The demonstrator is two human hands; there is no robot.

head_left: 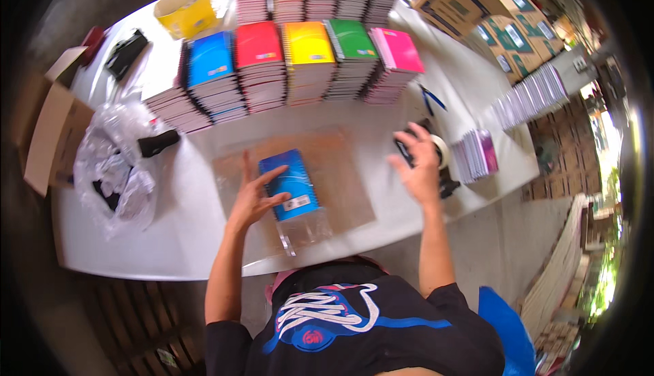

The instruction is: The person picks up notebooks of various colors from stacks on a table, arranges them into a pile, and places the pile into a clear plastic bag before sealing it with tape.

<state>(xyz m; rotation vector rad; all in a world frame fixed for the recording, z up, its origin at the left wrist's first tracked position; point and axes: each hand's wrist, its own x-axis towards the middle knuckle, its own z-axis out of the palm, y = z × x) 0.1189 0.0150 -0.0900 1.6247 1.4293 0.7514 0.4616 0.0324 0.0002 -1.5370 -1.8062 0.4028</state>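
Note:
A blue spiral notebook (291,182) lies on a brown cardboard sheet in front of me, with a clear plastic sleeve (306,229) around or under its lower end. My left hand (257,195) is spread at the notebook's left side, thumb and a finger reaching over its cover. Over to the right, my right hand (419,165) has its fingers apart beside a black tape dispenser (407,150) with a pale tape roll (438,150). The hand partly hides the dispenser, and I see no grip on it.
Notebook stacks stand across the table's back, including blue (211,69), red (259,49) and yellow (310,56) ones. Blue-handled pliers (432,100) and more notebooks (475,154) lie right. A plastic bag (119,165), yellow container (185,11) and open carton (58,131) are left.

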